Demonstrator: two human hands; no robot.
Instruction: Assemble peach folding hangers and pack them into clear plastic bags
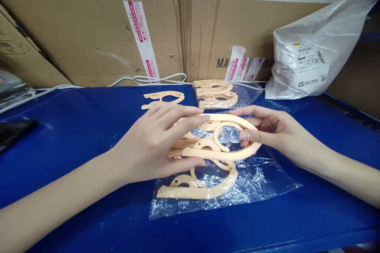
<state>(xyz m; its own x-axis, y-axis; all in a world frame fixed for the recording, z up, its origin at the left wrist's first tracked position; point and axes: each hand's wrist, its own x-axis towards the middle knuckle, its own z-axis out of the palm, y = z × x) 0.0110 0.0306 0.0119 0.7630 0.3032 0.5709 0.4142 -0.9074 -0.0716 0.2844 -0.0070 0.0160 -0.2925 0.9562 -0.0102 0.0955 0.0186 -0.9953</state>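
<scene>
A cream plastic folding hanger [221, 154], folded up, is held level between my two hands. My right hand [267, 128] pinches its rounded right end, thumb on top and fingers behind. Across its left end lies my left hand [160, 138], fingers over the upper arm and thumb along the lower side, so part of the hanger is hidden. Beneath it, more hangers of the same kind [204, 193] rest on a clear plastic bag [261, 184]; whether they are inside the bag I cannot tell.
Behind my left hand lies another folded hanger [173, 95]. A bagged bundle of hangers [219, 101] sits beside it. A white parcel bag [314, 55] leans at back right against cardboard boxes [97, 31]. A white cable [118, 81] runs along the blue table's [74, 118] back; a dark object [14, 134] lies left.
</scene>
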